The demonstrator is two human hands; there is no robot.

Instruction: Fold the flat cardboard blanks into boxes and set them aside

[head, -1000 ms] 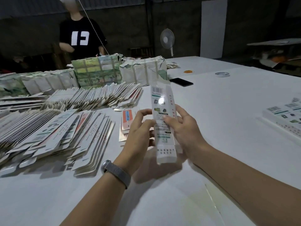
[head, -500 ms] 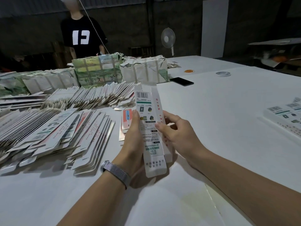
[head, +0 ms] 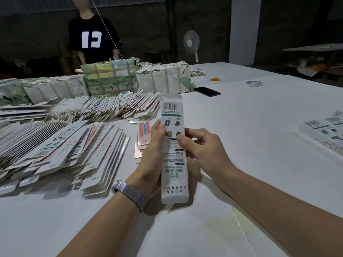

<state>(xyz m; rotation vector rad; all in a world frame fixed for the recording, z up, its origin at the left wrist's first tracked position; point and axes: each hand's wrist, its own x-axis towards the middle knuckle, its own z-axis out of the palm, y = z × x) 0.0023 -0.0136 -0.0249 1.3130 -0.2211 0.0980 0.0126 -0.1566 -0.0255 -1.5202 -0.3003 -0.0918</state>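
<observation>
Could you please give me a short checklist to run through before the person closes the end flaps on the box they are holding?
1. Box held by both hands: ok; left hand along one side, right hand pinching the other.
2. Far end flap free: ok, sticking up unfolded.
3. Near end flap free: ok, not tucked.
4. Box fully squared: cannot tell, only one face shows.
5. Room by the finished boxes on the table: ok.
6. Flat blanks within reach: ok.

Both forearms are bare, with a silver-grey mesh band worn around the left wrist.
</observation>
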